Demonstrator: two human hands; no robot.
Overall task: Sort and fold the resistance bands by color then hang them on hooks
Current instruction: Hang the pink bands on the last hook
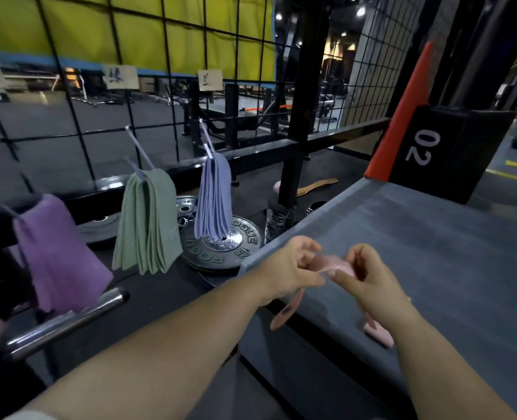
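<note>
Both hands pinch a pink resistance band (331, 265) over the near corner of a grey box top (433, 253). My left hand (287, 268) holds its left part, and a loop of it hangs down below that hand. My right hand (369, 277) holds its right part; a pink end (378, 333) lies on the box beside my right forearm. On the wire grid, folded purple bands (60, 256), green bands (148, 222) and blue-grey bands (214, 198) hang from separate hooks.
Black weight plates (220, 247) lie on the floor below the hanging bands, with a plastic water bottle (277, 218) beside them. A chrome bar end (69, 319) sticks out at the lower left. A black and orange block marked 02 (427, 147) stands behind the box.
</note>
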